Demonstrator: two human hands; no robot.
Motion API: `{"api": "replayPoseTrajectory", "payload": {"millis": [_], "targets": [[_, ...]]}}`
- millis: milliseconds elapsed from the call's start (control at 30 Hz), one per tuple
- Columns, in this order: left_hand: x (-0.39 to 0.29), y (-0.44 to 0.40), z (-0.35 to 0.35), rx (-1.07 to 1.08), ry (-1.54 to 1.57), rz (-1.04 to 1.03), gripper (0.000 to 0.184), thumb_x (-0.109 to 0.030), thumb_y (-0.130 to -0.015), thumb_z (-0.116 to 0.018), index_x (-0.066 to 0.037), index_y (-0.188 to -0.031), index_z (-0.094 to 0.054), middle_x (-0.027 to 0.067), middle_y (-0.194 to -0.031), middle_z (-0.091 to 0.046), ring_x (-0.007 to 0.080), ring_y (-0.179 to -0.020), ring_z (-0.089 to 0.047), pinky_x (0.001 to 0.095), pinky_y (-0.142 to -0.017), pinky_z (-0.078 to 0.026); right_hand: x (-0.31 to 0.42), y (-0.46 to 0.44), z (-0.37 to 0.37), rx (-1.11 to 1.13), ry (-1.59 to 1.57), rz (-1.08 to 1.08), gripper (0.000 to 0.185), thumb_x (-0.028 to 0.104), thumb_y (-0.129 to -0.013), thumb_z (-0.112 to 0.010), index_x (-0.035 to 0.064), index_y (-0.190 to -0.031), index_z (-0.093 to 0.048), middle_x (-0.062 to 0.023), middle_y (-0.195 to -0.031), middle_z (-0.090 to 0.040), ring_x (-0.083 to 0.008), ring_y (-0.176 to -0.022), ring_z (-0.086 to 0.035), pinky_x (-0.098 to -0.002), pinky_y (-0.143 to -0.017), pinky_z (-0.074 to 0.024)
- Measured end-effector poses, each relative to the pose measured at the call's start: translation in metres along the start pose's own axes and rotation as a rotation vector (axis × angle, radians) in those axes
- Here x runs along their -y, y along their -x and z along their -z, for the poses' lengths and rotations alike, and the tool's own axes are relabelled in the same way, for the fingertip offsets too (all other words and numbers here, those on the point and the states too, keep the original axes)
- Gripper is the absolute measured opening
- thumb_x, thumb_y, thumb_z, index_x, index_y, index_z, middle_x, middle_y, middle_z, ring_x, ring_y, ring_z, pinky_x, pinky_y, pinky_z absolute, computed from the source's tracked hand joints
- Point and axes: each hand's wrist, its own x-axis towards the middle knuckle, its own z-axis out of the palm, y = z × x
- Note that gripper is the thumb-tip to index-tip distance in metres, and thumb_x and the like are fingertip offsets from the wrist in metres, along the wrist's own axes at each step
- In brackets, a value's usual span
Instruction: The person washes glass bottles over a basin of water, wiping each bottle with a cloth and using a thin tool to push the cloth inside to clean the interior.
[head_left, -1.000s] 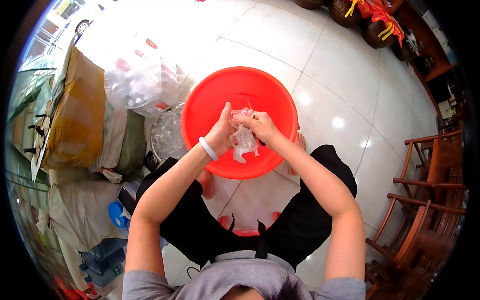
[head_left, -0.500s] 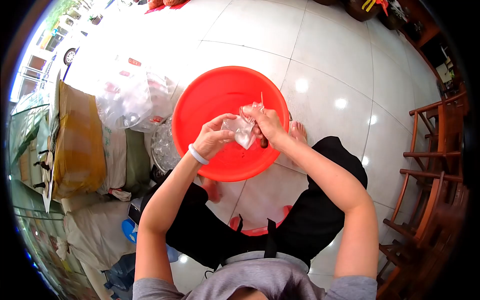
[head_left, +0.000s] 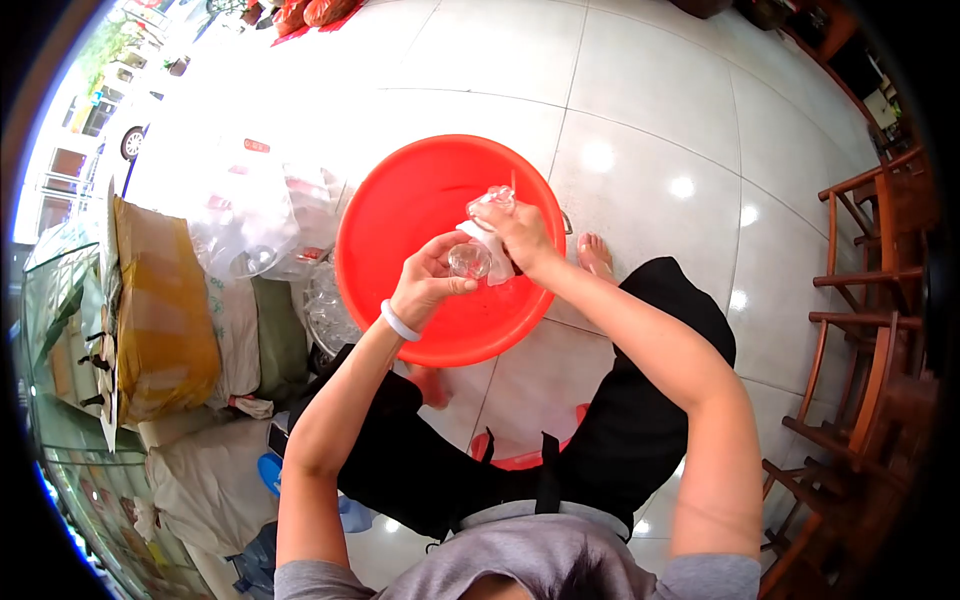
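Over the big red basin (head_left: 385, 310), my left hand (head_left: 428, 278) holds a small round clear glass-like piece (head_left: 469, 261) between thumb and fingers, with a white band round the wrist. Just right of it, my right hand (head_left: 518, 232) is closed round a clear object (head_left: 497, 198) and a whitish, limp sheet (head_left: 488, 243). A thin spike sticks up beside the fingers. What else lies in the right palm is hidden.
A clear plastic bag (head_left: 240, 225) lies left of the basin, above a metal bowl of clear pieces (head_left: 328, 308). Beyond are a taped carton (head_left: 165, 310) and sacks (head_left: 235, 335). Wooden chairs (head_left: 865, 275) stand at the right, and my bare feet flank the basin.
My left hand now shows a round clear piece, where it was touching the whitish sheet before. The sheet stays with my right hand. The view has shifted a little.
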Motion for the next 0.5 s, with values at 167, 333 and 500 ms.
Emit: {"api": "replayPoseTrajectory", "payload": {"millis": [167,333,500], "targets": [[-0.002,0.001,0.006,0.025,-0.063,-0.027,0.055,0.013,-0.067,-0.064,-0.002,-0.117,-0.046,0.0101,-0.110,-0.054,0.0166,-0.098,-0.056,0.0272,-0.079,-0.051,0.029,0.005,0.008,0.048,0.072,-0.075,0.030,0.033,-0.079,-0.059,0.0035,-0.077,-0.063,-0.0013,-0.068,-0.060,-0.0078,-0.063,-0.053,-0.0261,-0.058,-0.0427],[0.022,-0.005,0.029,-0.006,-0.319,-0.129,0.047,0.008,-0.069,-0.061,-0.002,-0.112,-0.045,0.0079,-0.101,-0.054,0.0140,-0.089,-0.055,0.0259,-0.072,-0.049,0.024,0.000,0.024,0.045,0.332,-0.003,0.035,0.038,-0.077,-0.059,0.0040,-0.078,-0.064,-0.0054,-0.069,-0.063,-0.0128,-0.064,-0.058,-0.0286,-0.059,-0.0442],[0.044,-0.022,0.050,-0.051,-0.679,0.010,0.033,-0.009,-0.080,-0.055,0.002,-0.111,-0.047,0.0094,-0.079,-0.058,0.0151,-0.066,-0.059,0.0267,-0.061,-0.050,-0.006,0.001,0.029,0.058,0.539,0.006,0.040,0.043,-0.074,-0.059,0.0038,-0.079,-0.064,-0.0163,-0.070,-0.063,-0.0300,-0.070,-0.062,-0.0396,-0.065,-0.0463]]}}
